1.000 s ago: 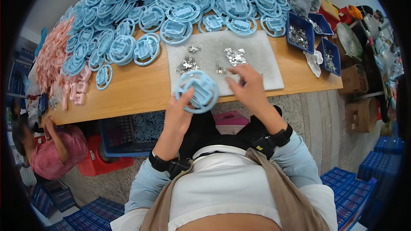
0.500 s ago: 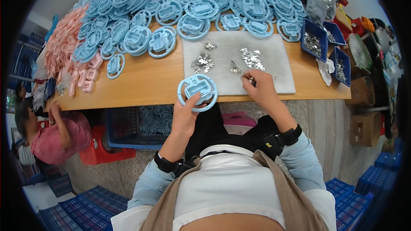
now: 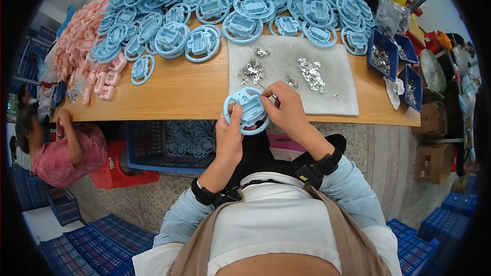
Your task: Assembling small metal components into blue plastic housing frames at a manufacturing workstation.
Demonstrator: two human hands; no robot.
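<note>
A light blue toy steering wheel part (image 3: pixel 251 106), round with a recessed housing across its middle, is in my left hand (image 3: pixel 228 142) just off the table's front edge. My left thumb presses on its face and the fingers are hidden beneath. My right hand (image 3: pixel 287 108) is closed on slim metal tweezers (image 3: pixel 264 90). Its fingertips meet the wheel part's right side; whether they hold a small metal piece too cannot be made out. Beyond my hands, a pale mat (image 3: pixel 340 84) bears loose piles of small silver metal pieces (image 3: pixel 311 74).
Blue wheel parts (image 3: pixel 254 6) are heaped across the back, with pink parts (image 3: pixel 76 46) at the left. Blue bins (image 3: pixel 381 53) of metal pieces stand at the right. A blue crate (image 3: pixel 146 148) sits under the table. A person in pink (image 3: pixel 71 153) sits at the left.
My right hand has come left from the metal pieces on the mat to the wheel part, with the tweezers in it. My left hand has shifted slightly right. The whole view has shifted a little.
</note>
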